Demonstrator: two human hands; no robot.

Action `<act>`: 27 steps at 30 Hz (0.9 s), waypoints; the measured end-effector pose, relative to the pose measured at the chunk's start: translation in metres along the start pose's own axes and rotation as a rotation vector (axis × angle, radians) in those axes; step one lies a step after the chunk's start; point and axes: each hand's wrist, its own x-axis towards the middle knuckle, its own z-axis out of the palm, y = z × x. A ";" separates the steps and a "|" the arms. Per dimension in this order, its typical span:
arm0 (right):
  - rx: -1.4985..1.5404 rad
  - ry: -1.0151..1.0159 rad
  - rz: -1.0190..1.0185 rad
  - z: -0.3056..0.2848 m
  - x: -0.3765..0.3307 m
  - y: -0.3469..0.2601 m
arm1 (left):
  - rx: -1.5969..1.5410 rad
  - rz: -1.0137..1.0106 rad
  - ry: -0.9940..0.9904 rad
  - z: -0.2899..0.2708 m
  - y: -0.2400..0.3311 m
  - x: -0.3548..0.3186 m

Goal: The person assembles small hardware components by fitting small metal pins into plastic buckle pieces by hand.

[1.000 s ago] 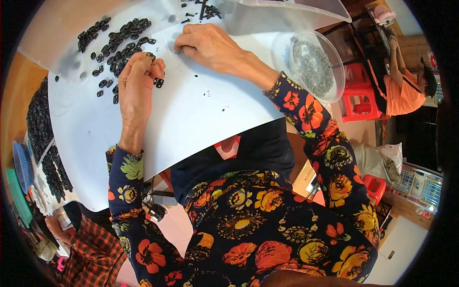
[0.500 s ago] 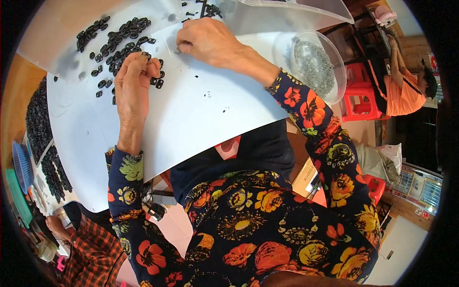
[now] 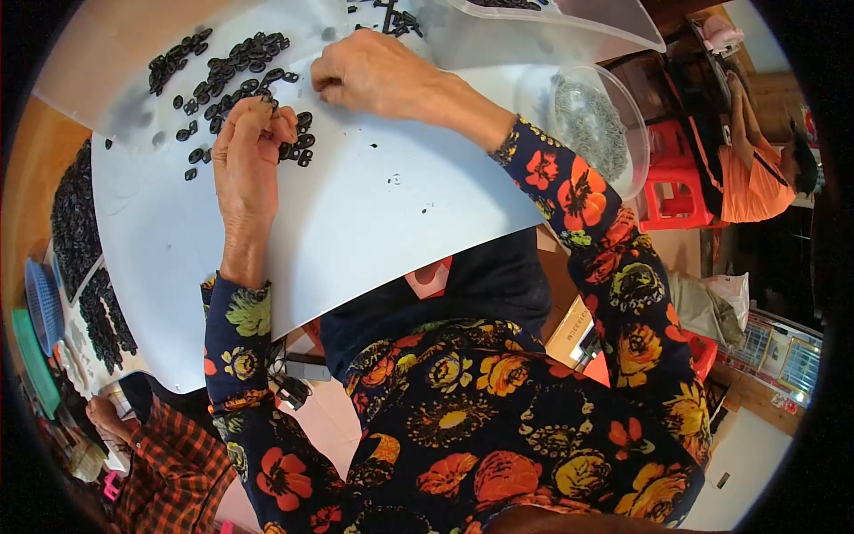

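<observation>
- Under the left hand, a white sheet-like surface carries a scatter of small black ring-shaped parts; most lie just beyond the fingertips, a few right beside them.
- Left hand: fingers bunched, tips pinched together on one or two of the black parts near its far edge. Exactly how many it holds cannot be told; the pieces are too small.
- Right hand: lies palm-down further out and to the right of the left hand, fingers curled toward the pile. Whether it grips a part is hidden beneath the knuckles.
- Beyond the right hand, the corner of a translucent plastic bin; to its right, past the wrist, a clear round tub of grey metal bits.
- Handling, as a judgement: the black parts look light, stiff, likely moulded plastic or rubber, smooth enough to skid on the slick sheet. Not fragile.
- Best taken with a fingertip pinch across the ring's outer edges, or by pressing down and sliding one clear of its neighbours first; a whole-hand grab would scatter them.
- Risk: the sheet looks thin and may flex, so a hard press could set loose pieces rolling toward the near edge.
- Well left of the left forearm, more black parts heaped in dark masses on a lower surface.
</observation>
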 end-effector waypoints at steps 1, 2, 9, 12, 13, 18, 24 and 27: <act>-0.001 0.000 0.000 0.000 -0.001 -0.001 | 0.000 -0.007 0.005 0.001 0.001 0.000; -0.013 -0.019 -0.024 0.001 -0.001 -0.001 | -0.001 -0.007 0.005 0.002 0.001 0.000; 0.064 0.173 -0.129 0.016 0.011 0.005 | -0.005 0.011 0.013 0.000 0.000 0.001; -0.054 0.061 -0.224 0.016 0.024 0.002 | -0.010 0.018 0.008 0.001 -0.001 0.001; -0.053 0.059 -0.228 0.013 0.026 0.000 | -0.011 0.024 0.015 0.002 -0.002 0.001; -0.219 -0.068 -0.303 0.005 0.034 -0.017 | -0.012 0.037 -0.003 -0.001 0.000 -0.001; -0.171 -0.059 -0.171 0.012 0.035 -0.010 | -0.032 0.023 -0.007 0.000 -0.004 0.001; 0.076 0.010 -0.036 0.006 0.022 -0.006 | -0.018 0.014 -0.018 0.002 -0.004 0.000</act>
